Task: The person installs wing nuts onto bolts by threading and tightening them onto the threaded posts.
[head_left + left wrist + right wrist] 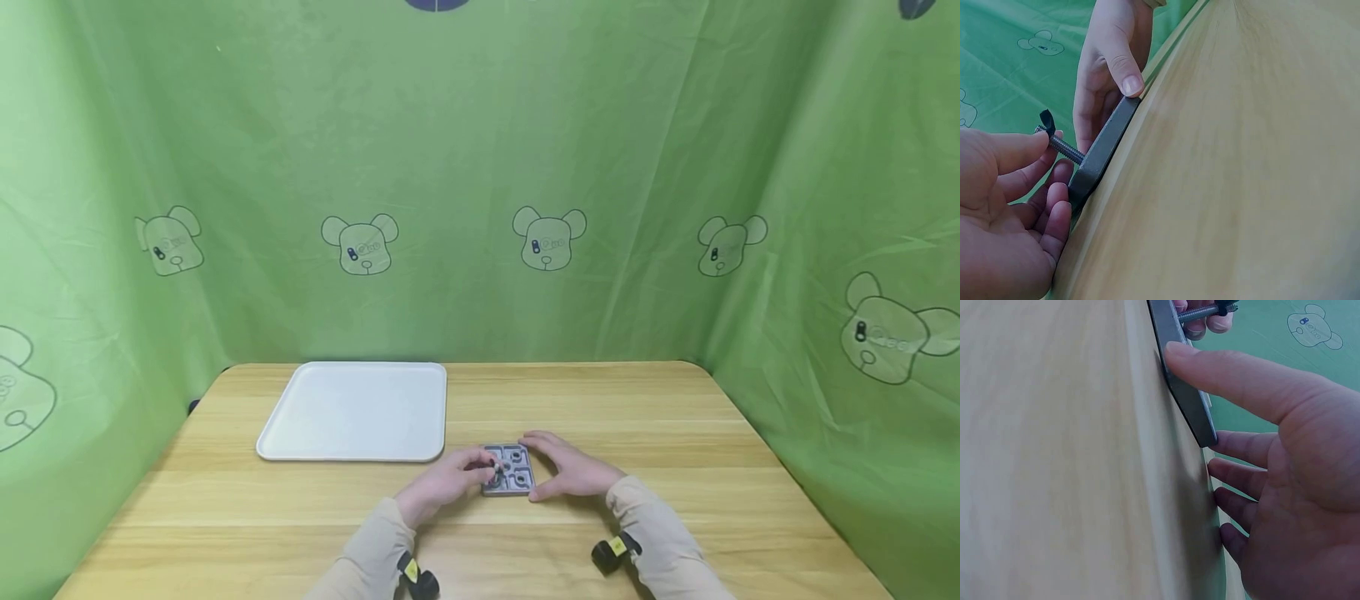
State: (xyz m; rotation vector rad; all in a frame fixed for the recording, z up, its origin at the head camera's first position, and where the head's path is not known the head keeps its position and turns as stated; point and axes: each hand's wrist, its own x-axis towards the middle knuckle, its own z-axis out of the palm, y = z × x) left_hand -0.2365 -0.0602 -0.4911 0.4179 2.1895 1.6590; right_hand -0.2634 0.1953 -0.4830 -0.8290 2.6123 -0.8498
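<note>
A square grey metal plate [522, 468] with recesses and round holes lies flat on the table, just right of centre in the head view. From its left part a threaded bolt [1067, 150] stands up, with a dark wing nut [1047, 120] near its top. My left hand [448, 477] pinches the wing nut at the bolt's upper end, thumb on the near side; its lower fingers curl beside the plate. On the opposite side, my right hand [576, 471] grips the plate's right corners between thumb and index finger. Its other fingers rest low behind the plate.
A white rectangular tray [352, 412] lies at the back left of the wooden table [600, 400], left of the plate. Green curtains [465, 308] with bear-head prints hang behind the table and along both sides. Each sleeve carries a small black wrist camera.
</note>
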